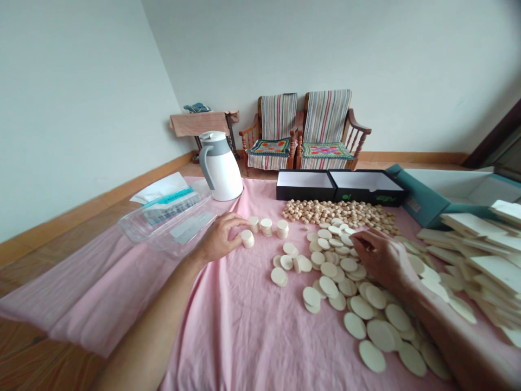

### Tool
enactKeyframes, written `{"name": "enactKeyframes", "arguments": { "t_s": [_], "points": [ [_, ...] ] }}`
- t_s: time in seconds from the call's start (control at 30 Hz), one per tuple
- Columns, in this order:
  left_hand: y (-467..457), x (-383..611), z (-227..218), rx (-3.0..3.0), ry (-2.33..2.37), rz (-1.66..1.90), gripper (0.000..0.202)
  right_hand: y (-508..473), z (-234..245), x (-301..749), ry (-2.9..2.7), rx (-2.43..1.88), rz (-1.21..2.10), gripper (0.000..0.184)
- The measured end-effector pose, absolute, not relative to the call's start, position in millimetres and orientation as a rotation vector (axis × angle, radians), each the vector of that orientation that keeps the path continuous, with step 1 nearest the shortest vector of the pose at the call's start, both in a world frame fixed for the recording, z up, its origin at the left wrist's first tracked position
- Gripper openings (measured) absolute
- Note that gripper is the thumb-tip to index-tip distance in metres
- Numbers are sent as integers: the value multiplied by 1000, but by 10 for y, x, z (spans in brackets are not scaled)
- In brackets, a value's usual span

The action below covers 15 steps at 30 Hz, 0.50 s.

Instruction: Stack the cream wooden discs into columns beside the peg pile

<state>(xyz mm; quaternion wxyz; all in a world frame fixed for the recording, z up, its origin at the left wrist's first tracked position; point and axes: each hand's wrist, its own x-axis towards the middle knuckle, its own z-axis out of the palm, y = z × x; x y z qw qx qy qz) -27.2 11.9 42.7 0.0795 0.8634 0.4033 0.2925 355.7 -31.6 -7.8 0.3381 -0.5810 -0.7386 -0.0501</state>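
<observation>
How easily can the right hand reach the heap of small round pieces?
Probably easily, yes: the right hand is just short of the heap, with only loose flat discs between.

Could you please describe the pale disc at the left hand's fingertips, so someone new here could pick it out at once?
On the pink cloth, below and right of the white jug, stand three short stacks of pale discs. The lone pale disc sits just in front of them, apart, at the fingertips of the left hand.
</observation>
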Motion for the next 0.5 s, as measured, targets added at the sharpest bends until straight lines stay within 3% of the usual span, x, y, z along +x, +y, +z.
{"name": "enactKeyframes", "arguments": {
  "t_s": [0.17,0.3,0.5],
  "points": [
    [-124,41,413,2600,915,710,10,-311,-79,3558,-1928,-1502,-151,19],
    [-305,260,363,2660,798,425,24,-320,-57,3545,-1918,-1503,-141,18],
    [-351,298,338,2643,842,371,28,-329,-37,3534,-1941,-1517,-127,19]
  ]
}}
